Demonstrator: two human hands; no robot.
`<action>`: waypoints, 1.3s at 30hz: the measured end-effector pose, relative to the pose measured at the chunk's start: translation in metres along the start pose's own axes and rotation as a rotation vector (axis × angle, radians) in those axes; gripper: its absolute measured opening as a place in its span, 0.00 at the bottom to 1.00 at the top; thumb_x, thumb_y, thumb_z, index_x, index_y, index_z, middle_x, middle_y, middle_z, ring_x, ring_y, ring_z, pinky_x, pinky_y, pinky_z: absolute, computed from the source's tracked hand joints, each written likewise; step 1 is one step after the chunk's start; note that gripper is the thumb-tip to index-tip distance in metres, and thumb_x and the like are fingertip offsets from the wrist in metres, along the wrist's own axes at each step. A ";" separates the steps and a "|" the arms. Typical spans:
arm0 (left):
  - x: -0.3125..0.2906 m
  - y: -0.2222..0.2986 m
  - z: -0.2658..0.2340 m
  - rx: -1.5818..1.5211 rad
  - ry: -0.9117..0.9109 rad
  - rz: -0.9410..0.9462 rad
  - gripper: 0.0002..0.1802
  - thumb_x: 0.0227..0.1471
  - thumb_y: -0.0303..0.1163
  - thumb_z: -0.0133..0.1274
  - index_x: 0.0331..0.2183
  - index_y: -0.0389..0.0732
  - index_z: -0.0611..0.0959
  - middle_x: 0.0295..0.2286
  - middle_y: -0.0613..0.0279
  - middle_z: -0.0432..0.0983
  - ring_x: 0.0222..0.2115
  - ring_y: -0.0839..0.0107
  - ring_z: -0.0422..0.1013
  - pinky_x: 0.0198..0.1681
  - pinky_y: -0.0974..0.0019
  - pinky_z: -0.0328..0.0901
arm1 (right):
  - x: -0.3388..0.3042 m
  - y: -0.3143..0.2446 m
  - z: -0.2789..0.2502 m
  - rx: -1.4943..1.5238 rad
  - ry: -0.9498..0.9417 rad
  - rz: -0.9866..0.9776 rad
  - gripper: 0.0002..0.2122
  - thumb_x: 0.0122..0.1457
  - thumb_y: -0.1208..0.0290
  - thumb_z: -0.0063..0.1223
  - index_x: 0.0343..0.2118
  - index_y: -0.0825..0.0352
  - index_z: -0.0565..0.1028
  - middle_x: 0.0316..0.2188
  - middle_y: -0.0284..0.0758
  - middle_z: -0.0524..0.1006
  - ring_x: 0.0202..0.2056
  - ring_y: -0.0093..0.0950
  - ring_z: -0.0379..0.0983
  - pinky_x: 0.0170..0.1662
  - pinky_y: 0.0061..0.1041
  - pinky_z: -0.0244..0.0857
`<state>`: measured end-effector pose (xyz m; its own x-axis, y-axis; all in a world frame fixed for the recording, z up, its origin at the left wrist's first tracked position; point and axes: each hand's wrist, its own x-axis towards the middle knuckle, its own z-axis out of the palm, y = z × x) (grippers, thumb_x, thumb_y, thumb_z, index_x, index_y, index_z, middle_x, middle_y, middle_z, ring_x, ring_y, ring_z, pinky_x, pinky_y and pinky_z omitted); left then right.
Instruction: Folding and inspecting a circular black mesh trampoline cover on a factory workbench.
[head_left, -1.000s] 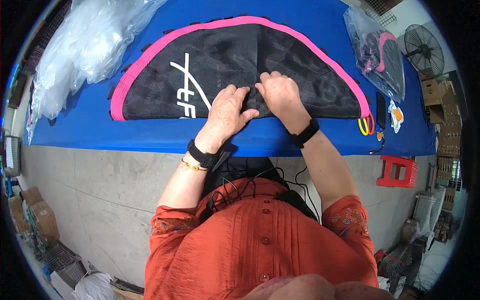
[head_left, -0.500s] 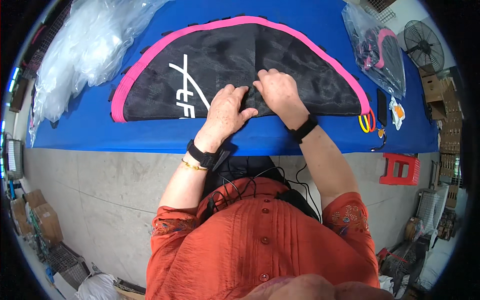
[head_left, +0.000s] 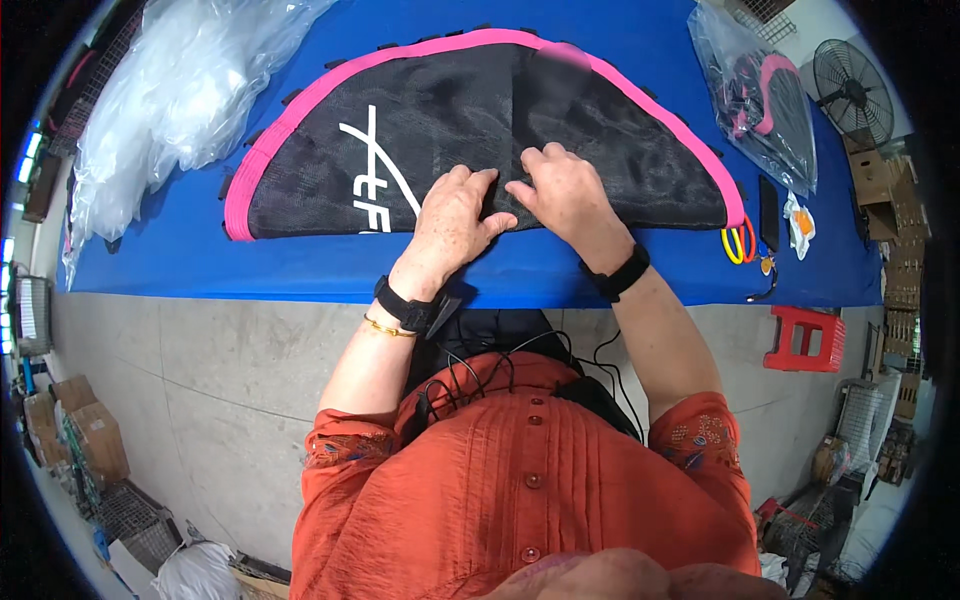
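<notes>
A black mesh fabric piece with a pink border lies folded into a half circle on the blue-covered table. White lettering marks its left half, and small black tabs stick out along the curved edge. My left hand rests on the fabric near the middle of the straight edge, fingers bent and thumb stretched out to the right. Beside it, my right hand touches the cloth with bent fingers and the thumb apart. Between my hands a crease runs up the fabric. Neither hand visibly grips anything.
Clear plastic bags are heaped at the far left. At the right lie a bagged black-and-pink item, yellow and red loop handles, a flat black object and a small white-and-orange packet. A red stool stands beyond the table edge.
My right hand has shifted slightly right and down, and its fingers have spread a little. The left hand stays about where it was on the fabric.
</notes>
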<state>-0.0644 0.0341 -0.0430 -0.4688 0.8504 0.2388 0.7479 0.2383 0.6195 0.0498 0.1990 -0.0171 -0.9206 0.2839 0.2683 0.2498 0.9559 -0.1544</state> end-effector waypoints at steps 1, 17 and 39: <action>0.000 0.000 0.000 0.003 -0.009 -0.004 0.37 0.46 0.44 0.75 0.55 0.36 0.83 0.40 0.48 0.78 0.45 0.48 0.75 0.52 0.50 0.71 | -0.001 0.001 -0.001 0.030 0.012 -0.025 0.13 0.59 0.63 0.68 0.38 0.65 0.79 0.34 0.46 0.80 0.38 0.44 0.82 0.40 0.40 0.79; -0.002 -0.005 0.004 0.031 0.043 0.051 0.36 0.48 0.45 0.73 0.55 0.38 0.83 0.38 0.47 0.77 0.43 0.46 0.75 0.48 0.50 0.71 | 0.013 0.004 0.008 -0.101 0.013 -0.011 0.11 0.63 0.62 0.64 0.39 0.65 0.81 0.35 0.43 0.83 0.38 0.40 0.84 0.41 0.37 0.79; -0.004 0.002 0.002 0.034 0.023 0.066 0.26 0.50 0.42 0.72 0.50 0.46 0.89 0.38 0.50 0.77 0.42 0.50 0.74 0.49 0.51 0.71 | -0.009 0.014 0.013 0.120 0.107 0.039 0.06 0.58 0.72 0.65 0.36 0.65 0.79 0.35 0.42 0.79 0.41 0.45 0.79 0.46 0.42 0.75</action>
<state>-0.0598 0.0325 -0.0442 -0.4280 0.8539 0.2959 0.7932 0.1980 0.5758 0.0577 0.2091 -0.0341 -0.8721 0.3333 0.3584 0.2414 0.9300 -0.2773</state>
